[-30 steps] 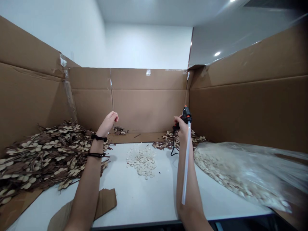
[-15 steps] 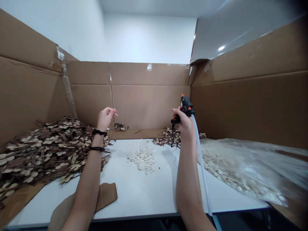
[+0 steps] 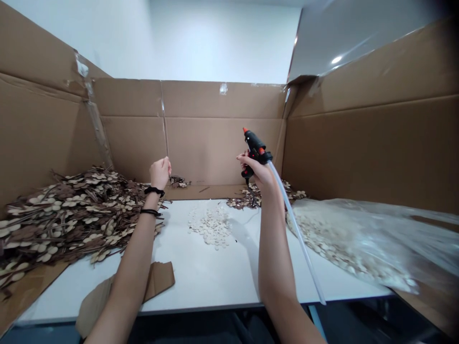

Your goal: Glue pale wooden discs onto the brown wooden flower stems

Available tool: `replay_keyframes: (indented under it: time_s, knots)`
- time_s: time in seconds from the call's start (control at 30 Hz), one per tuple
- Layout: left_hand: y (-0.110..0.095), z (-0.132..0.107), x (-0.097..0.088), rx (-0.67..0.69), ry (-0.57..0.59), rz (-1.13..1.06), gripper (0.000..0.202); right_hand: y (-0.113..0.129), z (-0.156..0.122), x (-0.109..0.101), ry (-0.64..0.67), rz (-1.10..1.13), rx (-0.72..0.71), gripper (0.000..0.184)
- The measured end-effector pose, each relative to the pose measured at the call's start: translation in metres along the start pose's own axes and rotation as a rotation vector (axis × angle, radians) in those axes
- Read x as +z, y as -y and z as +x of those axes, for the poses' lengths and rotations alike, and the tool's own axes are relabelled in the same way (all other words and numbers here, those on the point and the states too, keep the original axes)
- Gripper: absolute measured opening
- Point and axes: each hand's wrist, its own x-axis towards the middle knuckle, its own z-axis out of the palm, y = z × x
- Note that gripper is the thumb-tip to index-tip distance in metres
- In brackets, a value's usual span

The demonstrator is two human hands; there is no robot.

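Right hand clamps the glue gun nozzle-up so its long glue stick hangs clear of the table, while left hand hovers curled shut, seemingly empty.

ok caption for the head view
Right hand holds a black-and-orange glue gun; left hand closed above white table.

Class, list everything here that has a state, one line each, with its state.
Glue gun: raised, nozzle up
Right hand: closed around it
Left hand: fisted, raised
Glue stick: loaded, trailing behind gun
Plastic bag: lying on its side, holding discs
Cardboard scrap: lying flat
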Motion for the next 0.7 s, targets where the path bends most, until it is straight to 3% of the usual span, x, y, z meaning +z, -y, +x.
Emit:
replay_keyframes:
  time_s: [0.3, 0.43, 0.6, 0.7]
  knots:
    - [0.016, -0.001, 0.011, -0.005, 0.181, 0.076, 0.028, -0.004, 0.001, -0.001, 0.044, -0.069, 0.016, 0.028]
    - [0.031, -0.005, 0.024, 0.006, 0.238, 0.137, 0.020, -0.004, 0.000, -0.001, 0.055, -0.072, 0.003, 0.029]
    - [0.056, -0.015, 0.046, -0.047, 0.357, 0.230, 0.045, -0.003, -0.001, 0.001, 0.081, -0.089, -0.008, 0.028]
    - [0.069, -0.023, 0.058, -0.035, 0.457, 0.285, 0.029, -0.004, -0.001, 0.002, 0.088, -0.093, -0.013, 0.027]
